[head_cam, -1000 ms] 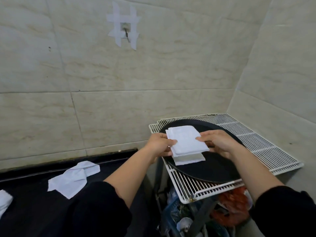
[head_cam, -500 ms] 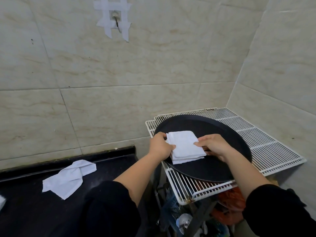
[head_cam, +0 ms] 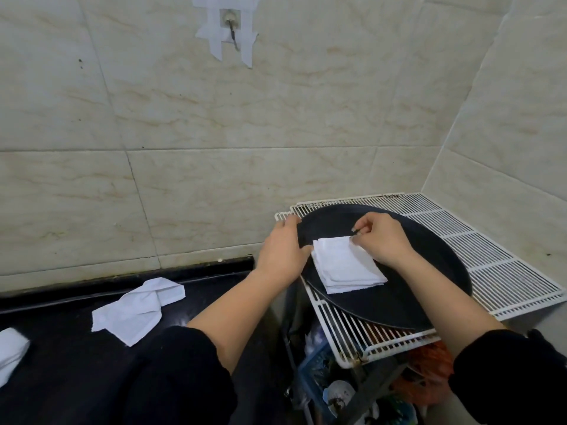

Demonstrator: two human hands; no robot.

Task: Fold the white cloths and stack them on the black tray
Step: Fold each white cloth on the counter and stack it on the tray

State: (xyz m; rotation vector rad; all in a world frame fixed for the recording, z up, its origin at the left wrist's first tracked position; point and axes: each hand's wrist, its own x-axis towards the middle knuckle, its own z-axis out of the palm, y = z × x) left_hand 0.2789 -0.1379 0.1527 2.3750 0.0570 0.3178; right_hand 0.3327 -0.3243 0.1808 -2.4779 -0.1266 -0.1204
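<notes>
A stack of folded white cloths (head_cam: 346,266) lies on the round black tray (head_cam: 429,271), in its left half. My left hand (head_cam: 280,250) rests across the tray's left rim, with the thumb beside the stack's left edge and the fingers lying loose. My right hand (head_cam: 382,239) is over the stack's far right corner, and its curled fingertips pinch the top cloth there. An unfolded, crumpled white cloth (head_cam: 138,309) lies on the black counter (head_cam: 61,378) to the left. Another white cloth (head_cam: 10,354) shows partly at the left frame edge.
The tray sits on a white wire rack (head_cam: 506,271) in the corner of two tiled walls. Under the rack is clutter, including a blue basket (head_cam: 319,368) and an orange bag (head_cam: 426,369). A taped hook (head_cam: 231,29) is on the back wall.
The folded cloth, held above the tray by both hands, has come down onto the stack. My left hand has slid off it to the tray's rim, and my right hand has moved to its far corner.
</notes>
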